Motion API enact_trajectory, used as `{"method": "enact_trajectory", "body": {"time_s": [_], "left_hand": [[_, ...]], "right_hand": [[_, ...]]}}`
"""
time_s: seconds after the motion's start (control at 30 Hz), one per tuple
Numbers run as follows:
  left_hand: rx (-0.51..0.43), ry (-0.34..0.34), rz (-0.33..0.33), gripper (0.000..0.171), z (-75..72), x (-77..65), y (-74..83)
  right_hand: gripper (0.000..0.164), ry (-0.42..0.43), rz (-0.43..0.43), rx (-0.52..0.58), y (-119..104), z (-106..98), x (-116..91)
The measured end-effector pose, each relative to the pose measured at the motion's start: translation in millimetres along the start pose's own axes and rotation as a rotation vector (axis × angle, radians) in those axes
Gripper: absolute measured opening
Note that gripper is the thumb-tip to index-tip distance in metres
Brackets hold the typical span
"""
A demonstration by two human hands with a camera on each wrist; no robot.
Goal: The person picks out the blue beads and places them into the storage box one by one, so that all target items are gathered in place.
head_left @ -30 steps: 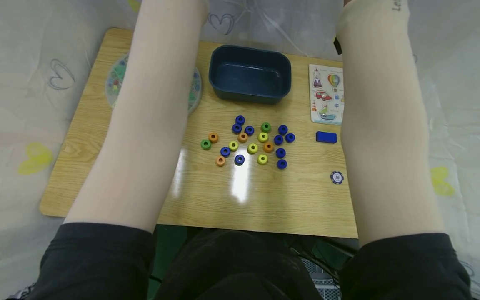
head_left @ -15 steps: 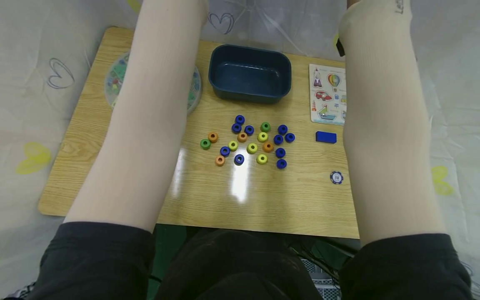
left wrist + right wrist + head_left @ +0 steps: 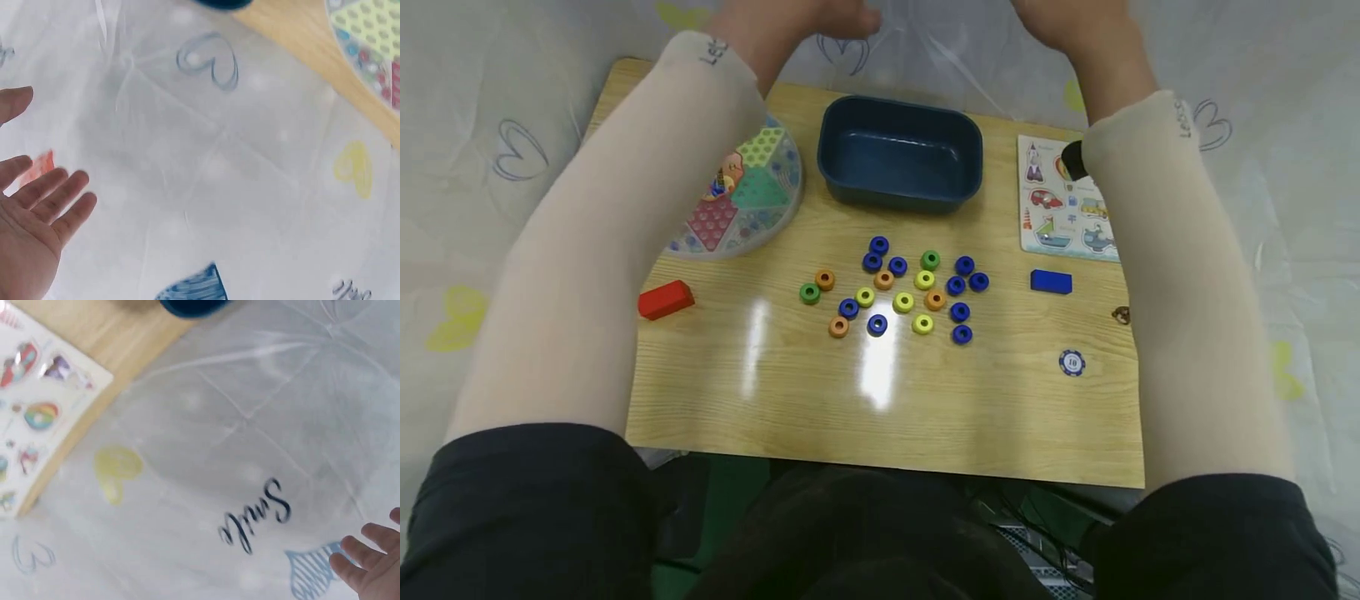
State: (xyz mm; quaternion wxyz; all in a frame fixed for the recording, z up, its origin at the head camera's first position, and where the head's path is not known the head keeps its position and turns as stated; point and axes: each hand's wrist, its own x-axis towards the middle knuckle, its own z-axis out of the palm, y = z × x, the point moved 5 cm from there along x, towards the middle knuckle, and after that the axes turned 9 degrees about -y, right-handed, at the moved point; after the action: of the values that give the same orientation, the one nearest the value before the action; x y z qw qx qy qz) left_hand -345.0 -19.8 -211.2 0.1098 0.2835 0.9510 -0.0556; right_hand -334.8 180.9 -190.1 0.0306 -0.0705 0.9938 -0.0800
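Observation:
My left hand (image 3: 37, 231) is raised past the table's far edge, its fingers spread and relaxed, holding nothing. The right hand (image 3: 375, 569) is likewise up in front of the curtain, fingers loosely extended. In the head view both hands reach the top edge, left hand (image 3: 808, 21) and right hand (image 3: 1078, 25), partly cut off. Below them stands a dark blue bin (image 3: 898, 202) with nothing in it. Several small rings in blue (image 3: 877, 325), yellow (image 3: 903, 302), orange (image 3: 935, 300) and green (image 3: 809, 292) lie scattered over the middle of the table.
A round game board (image 3: 767, 196) sits at the left, partly under the left arm, with a red block (image 3: 666, 300) nearer. On the right are a picture board (image 3: 1060, 208), a blue block (image 3: 1051, 282), a small brown item (image 3: 1121, 315) and a poker chip (image 3: 1072, 362).
Both forearms have drawn back and spread outward, bringing the hands into the head view. The red block and small brown item are now uncovered. The rings have kept their layout.

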Motion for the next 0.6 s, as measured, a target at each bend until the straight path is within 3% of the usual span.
{"method": "enact_trajectory", "body": {"time_s": [0.13,0.47,0.6], "left_hand": [[-0.065,0.037,0.083,0.067,23.9,-12.7,15.2],[-0.211,-0.019,0.420,0.040,108.0,-40.9,65.7],[-0.270,-0.072,0.494,0.027,145.7,-48.0,78.0]], "right_hand": [[0.064,0.005,-0.020,0.010,17,34,4],[0.063,-0.124,0.061,0.192,47,116,-16],[0.060,-0.151,0.070,0.267,54,147,-24]]}}
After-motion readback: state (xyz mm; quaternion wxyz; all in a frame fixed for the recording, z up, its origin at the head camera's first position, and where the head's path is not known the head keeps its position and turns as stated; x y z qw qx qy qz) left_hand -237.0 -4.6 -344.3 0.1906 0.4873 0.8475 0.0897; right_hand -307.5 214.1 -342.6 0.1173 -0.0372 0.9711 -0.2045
